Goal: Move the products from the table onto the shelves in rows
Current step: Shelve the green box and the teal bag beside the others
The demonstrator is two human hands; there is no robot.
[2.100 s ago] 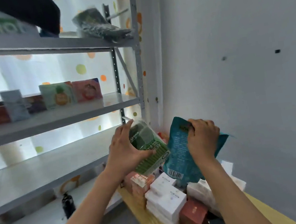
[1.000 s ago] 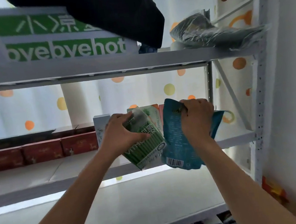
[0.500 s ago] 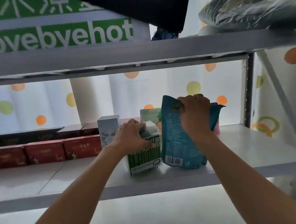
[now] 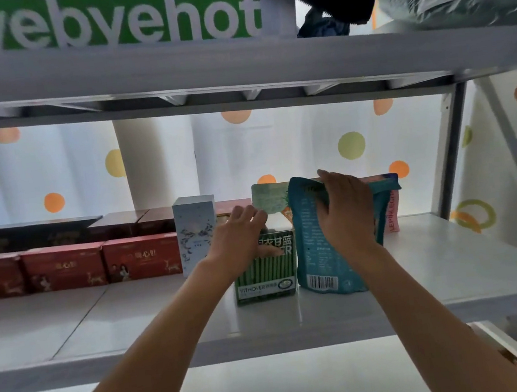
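Nearest the camera, two bare forearms reach up onto the middle shelf (image 4: 457, 271). The left hand (image 4: 239, 237) lies over the top of a green striped pouch (image 4: 266, 275), fingers curled round its upper edge, and the pouch stands upright on the shelf board near the front. Just beside it, touching or nearly so, stands a teal pouch (image 4: 315, 254) with a barcode low on its face; the right hand (image 4: 345, 204) pinches its top seal. Both pouches appear to rest on the board already, so the placing of this pair looks close to done, with only the letting go and perhaps a small squaring-up left.

Behind the two pouches stands a second row: a pale blue box (image 4: 194, 233) to the left, a light green packet (image 4: 267, 199) partly hidden by the hands, and a pink packet (image 4: 390, 211) showing at the teal pouch's right edge. Further left along the shelf runs a line of three red boxes (image 4: 66, 267) facing front, with dark boxes (image 4: 116, 226) behind them; there seem to be two or three of those, though the dim back of the shelf makes the count unsure.

The right half of the shelf has bare board. The table is out of sight here, so how many products remain cannot be judged.

Farthest off hangs a spotted curtain (image 4: 351, 145), and the shelf above carries a green-lettered box (image 4: 103, 22).
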